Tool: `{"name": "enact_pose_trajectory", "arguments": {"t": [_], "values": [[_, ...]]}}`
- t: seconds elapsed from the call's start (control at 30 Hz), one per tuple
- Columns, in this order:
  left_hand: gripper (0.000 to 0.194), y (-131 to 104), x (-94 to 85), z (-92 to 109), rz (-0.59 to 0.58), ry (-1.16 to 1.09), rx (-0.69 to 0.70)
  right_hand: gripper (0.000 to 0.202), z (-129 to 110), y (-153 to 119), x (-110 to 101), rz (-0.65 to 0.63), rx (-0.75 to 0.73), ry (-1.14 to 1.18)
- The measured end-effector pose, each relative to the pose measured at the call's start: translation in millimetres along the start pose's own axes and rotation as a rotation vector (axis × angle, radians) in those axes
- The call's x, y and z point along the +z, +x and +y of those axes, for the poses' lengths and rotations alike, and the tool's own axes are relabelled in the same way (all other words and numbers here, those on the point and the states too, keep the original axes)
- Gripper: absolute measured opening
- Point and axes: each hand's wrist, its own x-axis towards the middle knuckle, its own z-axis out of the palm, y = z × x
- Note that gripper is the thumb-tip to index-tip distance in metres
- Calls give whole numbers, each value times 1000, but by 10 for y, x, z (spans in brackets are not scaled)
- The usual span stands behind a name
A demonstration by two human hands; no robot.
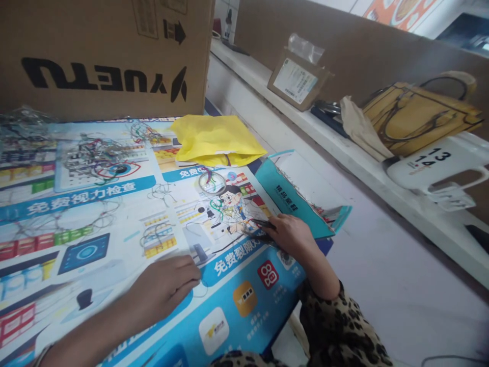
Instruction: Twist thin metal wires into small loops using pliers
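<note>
My left hand rests low over the printed table sheet, its fingers curled together; what they hold, if anything, is too small to make out. Farther right, my right hand is closed around a dark thin tool, which looks like tweezers or pliers, its tip pointing left over the sheet. A coiled ring of wire with coloured strands lies beyond my hands. The teal box, with thin strands inside, lies just beyond my right hand. Loose thin wires lie on the sheet beyond my left hand.
A yellow bag lies at the back of the sheet, before a large cardboard box. Tangled wires lie at the back left. On the ledge at right are a small carton, a yellow handbag and a white mug.
</note>
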Motion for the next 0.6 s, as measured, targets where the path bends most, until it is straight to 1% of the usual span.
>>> {"name": "enact_pose_trajectory", "arguments": {"t": [0.17,0.3,0.4,0.5,0.6], "values": [[22,2,-3,-3,9,-14,0,41,-70,77,-25,36,-14,-38],[23,2,-4,2,28,-31,6,37,-150,153,-39,45,-15,-49],[22,2,-5,1,21,-26,6,31,-196,175,-24,40,-18,-54],[21,0,-4,-4,0,-17,0,26,-204,175,-3,32,-24,-41],[21,-4,1,-8,-10,-11,-14,27,-166,165,3,36,-7,-13]]}}
